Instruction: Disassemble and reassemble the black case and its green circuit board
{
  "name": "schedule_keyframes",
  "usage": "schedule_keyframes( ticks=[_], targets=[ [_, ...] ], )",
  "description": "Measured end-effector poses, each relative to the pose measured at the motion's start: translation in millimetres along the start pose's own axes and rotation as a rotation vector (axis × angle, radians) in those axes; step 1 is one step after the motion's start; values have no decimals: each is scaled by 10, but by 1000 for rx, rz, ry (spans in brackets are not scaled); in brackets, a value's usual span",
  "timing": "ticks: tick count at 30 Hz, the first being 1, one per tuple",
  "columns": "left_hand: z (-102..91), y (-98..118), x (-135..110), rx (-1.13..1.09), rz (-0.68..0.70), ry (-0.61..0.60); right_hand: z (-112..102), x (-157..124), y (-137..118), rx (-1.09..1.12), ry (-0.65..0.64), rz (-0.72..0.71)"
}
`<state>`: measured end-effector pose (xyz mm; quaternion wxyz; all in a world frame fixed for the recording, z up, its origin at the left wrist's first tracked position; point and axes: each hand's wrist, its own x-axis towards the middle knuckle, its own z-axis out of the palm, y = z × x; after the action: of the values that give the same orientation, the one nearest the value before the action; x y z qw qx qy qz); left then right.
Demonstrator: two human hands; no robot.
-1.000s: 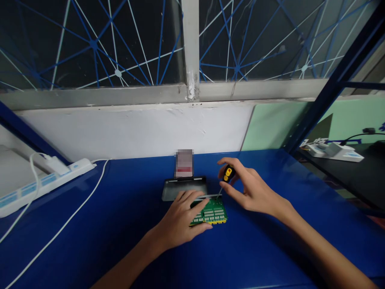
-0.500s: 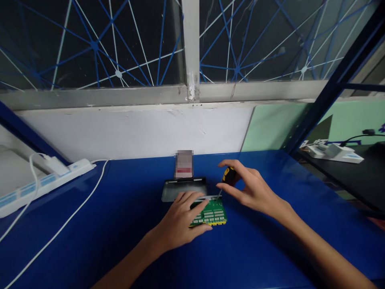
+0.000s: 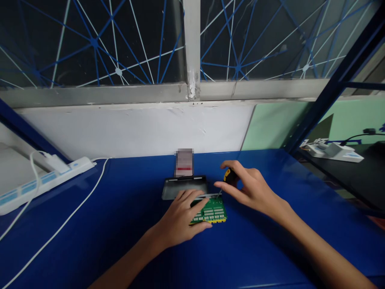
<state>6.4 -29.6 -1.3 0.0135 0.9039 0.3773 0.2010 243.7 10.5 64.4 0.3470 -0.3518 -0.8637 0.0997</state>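
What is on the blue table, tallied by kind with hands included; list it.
Green circuit board: 1
Yellow-and-black screwdriver: 1
Dark tray: 1
White power strip: 1
Hands: 2, left hand pressing the board, right hand gripping the screwdriver
Total: 6

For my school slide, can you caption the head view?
Left hand steadies a green circuit board; right hand holds a screwdriver.
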Motion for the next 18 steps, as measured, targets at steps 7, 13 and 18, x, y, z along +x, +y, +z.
schedule_keyframes(
  ticks=[7,13,18],
  targets=[
    [-18,14,13,8,-4,-22,-42,-3,33,103,-70,60],
    [-21,18,20,2,-1,-7,-32,-4,13,-21,-6,10],
    [-19,18,10,0,0,11,-71,10,7,96,-77,52]
  ],
)
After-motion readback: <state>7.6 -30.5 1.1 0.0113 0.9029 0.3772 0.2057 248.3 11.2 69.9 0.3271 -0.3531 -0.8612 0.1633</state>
